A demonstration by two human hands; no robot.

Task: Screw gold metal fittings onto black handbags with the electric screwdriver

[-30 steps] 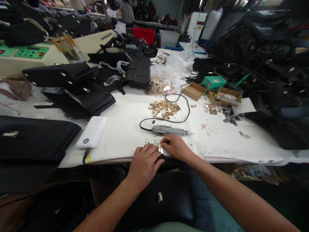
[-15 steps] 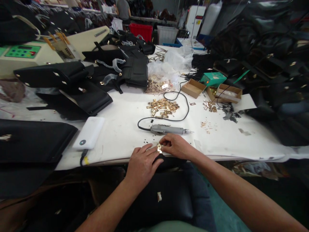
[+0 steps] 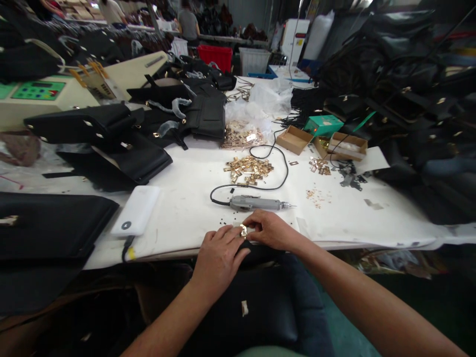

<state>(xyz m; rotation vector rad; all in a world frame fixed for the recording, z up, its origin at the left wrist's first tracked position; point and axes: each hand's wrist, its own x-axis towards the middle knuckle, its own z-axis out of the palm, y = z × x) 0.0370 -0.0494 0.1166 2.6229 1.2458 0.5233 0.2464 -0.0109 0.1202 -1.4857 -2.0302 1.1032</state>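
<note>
At the table's front edge, a small gold metal bag clasp (image 3: pixel 243 231) sits between my two hands. My right hand (image 3: pixel 270 229) is closed, thumb and fingers pinching the clasp's right side. From the left, my left hand (image 3: pixel 217 254) lies palm down with fingers stretched out, their tips against the clasp and the thumb apart. A black bag (image 3: pixel 266 297) rests on my lap below, bearing a pale metal fitting (image 3: pixel 244 308). Just beyond my hands lies a grey electric screwdriver (image 3: pixel 256 203) with its bit pointing right.
Behind the screwdriver are a pile of gold fittings (image 3: pixel 248 169) and a black cord (image 3: pixel 287 171). A white power bank (image 3: pixel 137 210) lies left, near black bags (image 3: pixel 52 223). Cardboard boxes (image 3: pixel 294 141) and a green box (image 3: pixel 323 125) stand back right. Other people are in the background.
The clasp has turned a little between my fingers and now shows a different side. Both hands stay in nearly the same place, and the view has tilted slightly.
</note>
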